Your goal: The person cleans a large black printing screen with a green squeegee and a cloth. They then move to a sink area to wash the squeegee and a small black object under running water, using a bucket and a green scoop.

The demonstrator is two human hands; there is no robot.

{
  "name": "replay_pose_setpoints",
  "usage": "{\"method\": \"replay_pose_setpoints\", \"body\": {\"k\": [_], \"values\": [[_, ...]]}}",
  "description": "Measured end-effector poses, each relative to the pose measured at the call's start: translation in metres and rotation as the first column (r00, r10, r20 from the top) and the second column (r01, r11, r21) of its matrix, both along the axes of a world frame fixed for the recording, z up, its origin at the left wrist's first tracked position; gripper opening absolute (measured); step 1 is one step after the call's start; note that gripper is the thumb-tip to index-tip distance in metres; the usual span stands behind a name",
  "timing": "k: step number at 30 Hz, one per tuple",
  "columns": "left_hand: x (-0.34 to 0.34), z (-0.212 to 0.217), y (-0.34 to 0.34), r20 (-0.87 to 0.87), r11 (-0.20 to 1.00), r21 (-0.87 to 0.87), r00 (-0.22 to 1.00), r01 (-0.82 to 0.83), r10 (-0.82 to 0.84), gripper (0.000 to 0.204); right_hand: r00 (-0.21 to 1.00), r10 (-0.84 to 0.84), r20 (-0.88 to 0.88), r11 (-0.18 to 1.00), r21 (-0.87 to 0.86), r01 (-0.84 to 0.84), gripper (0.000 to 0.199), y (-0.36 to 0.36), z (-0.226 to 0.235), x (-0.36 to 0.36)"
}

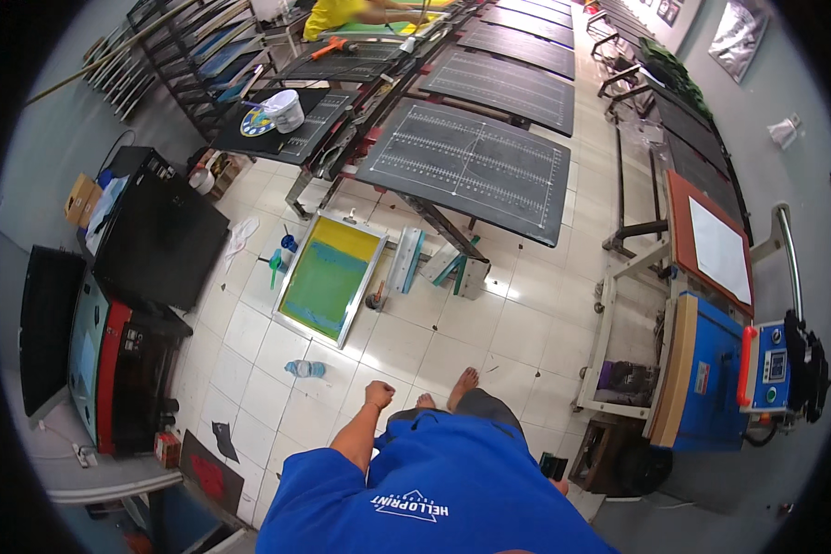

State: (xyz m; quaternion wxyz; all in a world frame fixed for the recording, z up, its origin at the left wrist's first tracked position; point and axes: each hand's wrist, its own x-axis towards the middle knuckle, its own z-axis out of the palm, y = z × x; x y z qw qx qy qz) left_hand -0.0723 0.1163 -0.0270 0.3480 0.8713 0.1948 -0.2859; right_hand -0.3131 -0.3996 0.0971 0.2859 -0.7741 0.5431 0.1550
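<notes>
My left hand (379,394) hangs in front of my blue shirt with its fingers loosely curled, and nothing shows in it. Below it on the floor lies a clear plastic bottle (305,369) on its side. On my other side, my right hand (560,484) is mostly hidden by the shirt. It grips a small dark rectangular thing (552,465) whose kind I cannot make out. Ahead of me, a framed printing screen (331,282) with green and yellow mesh stands on the tiles, beside metal squeegees (408,263).
Black printing pallets (471,166) run away in a row. A white tub (284,111) sits on a left pallet. A blue heat press (702,379) stands right; a black cabinet (148,231) stands left. A person in yellow (337,14) works at the back.
</notes>
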Motion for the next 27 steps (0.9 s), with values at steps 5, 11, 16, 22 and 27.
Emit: {"method": "replay_pose_setpoints", "body": {"k": [5, 11, 16, 22, 27], "values": [[-0.025, 0.017, 0.049, 0.034, 0.99, 0.076, 0.993, -0.117, 0.115, 0.034, 0.988, 0.154, 0.029, 0.987, -0.053, -0.152, 0.036, -0.051, -0.033, 0.156], [-0.017, 0.039, 0.036, 0.018, 0.921, -0.012, 0.92, -0.39, 0.39, 0.021, 0.909, 0.259, 0.326, 0.966, -0.065, -0.252, 0.034, -0.074, -0.045, 0.303], [0.005, 0.057, -0.001, 0.089, 0.897, -0.078, 0.893, -0.436, 0.442, 0.02, 0.869, 0.364, 0.334, 0.928, -0.045, -0.371, 0.032, -0.061, -0.024, 0.361], [0.001, 0.073, -0.02, 0.09, 0.881, -0.048, 0.877, -0.47, 0.473, 0.019, 0.887, 0.449, 0.106, 0.892, -0.001, -0.451, 0.033, -0.069, -0.054, 0.354], [-0.027, 0.074, -0.012, -0.023, 0.795, -0.125, 0.803, -0.593, 0.595, 0.017, 0.924, 0.381, -0.007, 0.923, 0.05, -0.38, 0.033, -0.071, -0.067, 0.326]]}}
